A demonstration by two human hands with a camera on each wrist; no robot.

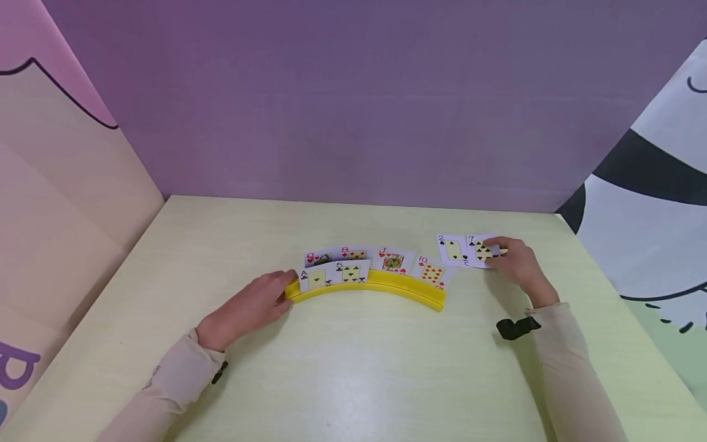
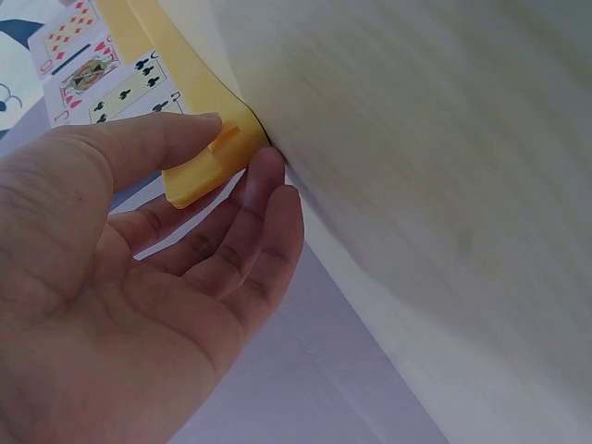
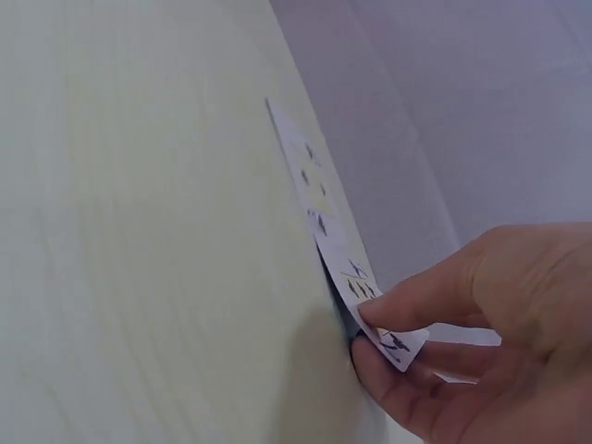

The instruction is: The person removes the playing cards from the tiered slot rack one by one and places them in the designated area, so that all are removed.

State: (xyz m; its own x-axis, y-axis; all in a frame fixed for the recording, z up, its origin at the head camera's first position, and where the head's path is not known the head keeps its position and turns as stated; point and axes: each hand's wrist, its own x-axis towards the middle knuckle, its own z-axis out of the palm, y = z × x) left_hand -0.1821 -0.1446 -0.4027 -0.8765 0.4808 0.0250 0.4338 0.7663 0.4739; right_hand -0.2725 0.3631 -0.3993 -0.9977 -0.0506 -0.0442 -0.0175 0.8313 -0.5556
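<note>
Though apart, yellow rack (image 1: 394,282) in left hand's (image 1: 248,305) grip, seven card (image 1: 477,253) in right hand's (image 1: 518,267) pinch.

a purple wall (image 1: 364,110) stands behind the pale tabletop (image 1: 353,380)

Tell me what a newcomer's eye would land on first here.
Most likely the curved yellow holder near the middle of the pale table, with six playing cards set along it and the left hand gripping its left end. Next, over to the right, the right hand pinching a black seven next to a black two. Behind everything, the purple backdrop fills much of the head view's upper part.
</note>
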